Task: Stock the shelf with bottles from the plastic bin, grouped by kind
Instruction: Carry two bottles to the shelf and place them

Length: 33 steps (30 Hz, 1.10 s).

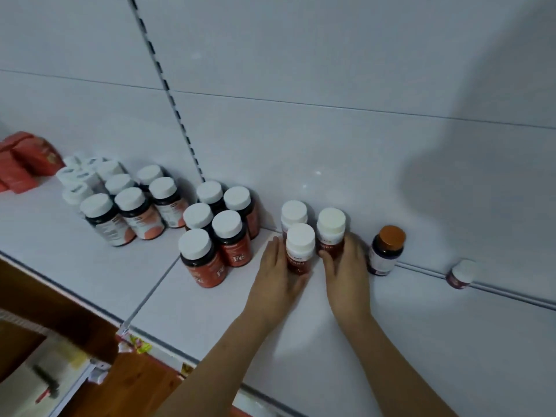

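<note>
You are reaching over the white metal shelf (pixel 210 311) with both bare hands, working at a cluster of three white-capped bottles with dark red labels standing near the back edge of the shelf: your left hand (pixel 275 278) is curling round the front white-capped red-labelled bottle (pixel 299 249), thumb under its base side, while your right hand (pixel 346 266) is wrapping its fingers round the second white-capped red-labelled bottle (pixel 330 233) just beside it; a third bottle of the same kind (pixel 293 213) is standing behind them, touching the back panel. To their left a group of five white-capped dark bottles with red "Fe" labels (pixel 216 233) is standing together, and further left a group of white-capped bottles with salmon-and-white labels (pixel 132 212). Just beside your right hand a dark bottle with an orange cap (pixel 386 251) is standing at the back edge, and well apart toward the right a small white-capped purple bottle (pixel 460 275) is sitting alone
</note>
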Each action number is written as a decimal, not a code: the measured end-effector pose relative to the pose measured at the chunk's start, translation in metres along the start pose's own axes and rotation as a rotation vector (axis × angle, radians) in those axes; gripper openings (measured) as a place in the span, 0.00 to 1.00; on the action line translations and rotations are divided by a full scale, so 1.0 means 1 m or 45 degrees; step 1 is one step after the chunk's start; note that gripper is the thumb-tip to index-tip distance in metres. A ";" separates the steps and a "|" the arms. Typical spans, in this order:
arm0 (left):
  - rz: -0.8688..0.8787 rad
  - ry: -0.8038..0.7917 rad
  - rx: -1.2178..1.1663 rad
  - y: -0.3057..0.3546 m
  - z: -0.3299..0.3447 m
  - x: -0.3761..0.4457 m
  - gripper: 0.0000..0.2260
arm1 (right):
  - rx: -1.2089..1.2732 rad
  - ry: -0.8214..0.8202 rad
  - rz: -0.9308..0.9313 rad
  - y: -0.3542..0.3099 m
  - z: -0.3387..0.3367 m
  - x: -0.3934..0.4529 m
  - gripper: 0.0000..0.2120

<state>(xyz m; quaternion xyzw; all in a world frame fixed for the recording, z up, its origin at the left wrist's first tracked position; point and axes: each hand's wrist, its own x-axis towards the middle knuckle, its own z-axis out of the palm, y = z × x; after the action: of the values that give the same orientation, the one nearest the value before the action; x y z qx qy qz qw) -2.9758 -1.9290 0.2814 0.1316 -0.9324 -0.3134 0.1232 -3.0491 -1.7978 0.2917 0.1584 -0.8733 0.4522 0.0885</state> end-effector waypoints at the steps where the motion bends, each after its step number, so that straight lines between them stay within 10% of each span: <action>1: 0.044 0.000 0.099 -0.004 0.007 0.001 0.37 | -0.040 -0.005 0.004 0.003 0.002 0.000 0.20; 18: 0.088 -0.087 0.220 -0.013 0.000 0.006 0.40 | -0.056 -0.136 0.148 -0.007 -0.004 -0.028 0.28; 33: 0.429 -0.239 -0.290 0.016 -0.053 -0.215 0.23 | -0.017 0.235 0.148 -0.091 -0.109 -0.202 0.24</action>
<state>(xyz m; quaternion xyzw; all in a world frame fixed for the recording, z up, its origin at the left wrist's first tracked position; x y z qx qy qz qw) -2.7614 -1.8765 0.3002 -0.0707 -0.9071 -0.4025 0.1006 -2.8267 -1.7184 0.3633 0.0645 -0.8722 0.4632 0.1432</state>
